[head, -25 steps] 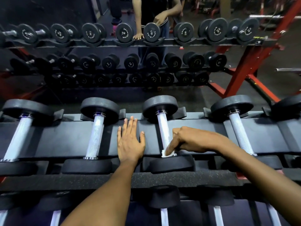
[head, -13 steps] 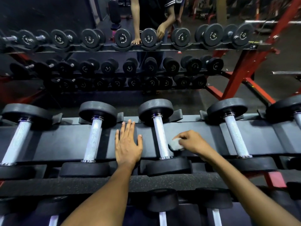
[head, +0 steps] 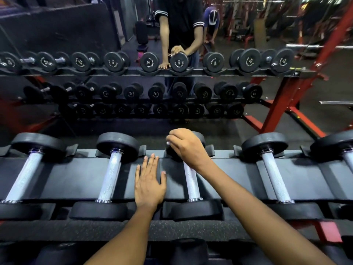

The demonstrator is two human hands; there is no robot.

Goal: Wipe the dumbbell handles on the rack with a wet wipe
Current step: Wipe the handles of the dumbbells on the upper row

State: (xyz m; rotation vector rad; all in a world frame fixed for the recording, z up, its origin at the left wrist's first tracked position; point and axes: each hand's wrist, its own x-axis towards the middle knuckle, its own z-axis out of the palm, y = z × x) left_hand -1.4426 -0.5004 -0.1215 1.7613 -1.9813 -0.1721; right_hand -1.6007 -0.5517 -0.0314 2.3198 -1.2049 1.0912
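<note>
The nearest part of the rack (head: 80,180) is its speckled rubber front edge, with both forearms crossing over it. Just beyond that edge, the left hand (head: 149,185) lies flat on the rack's black tray, fingers straight and slightly spread, holding nothing. It rests between two dumbbells, touching neither handle. To the right of this hand lies the dumbbell (head: 192,180) being worked on, its knurled silver handle running away from the viewer, its near weight head sitting in the front cradle. The right hand (head: 186,145) is at the far end of that handle, over the far weight head, fingers curled; a small bit of white, the wet wipe (head: 168,143), shows at the fingertips, pinched in the hand. More dumbbells lie parallel on the rack to either side, two to the left of the flat hand and two to the right of the worked one. Beyond the rack, a mirror (head: 57,31) reflects tiers of dumbbells and a standing person (head: 179,22).
</note>
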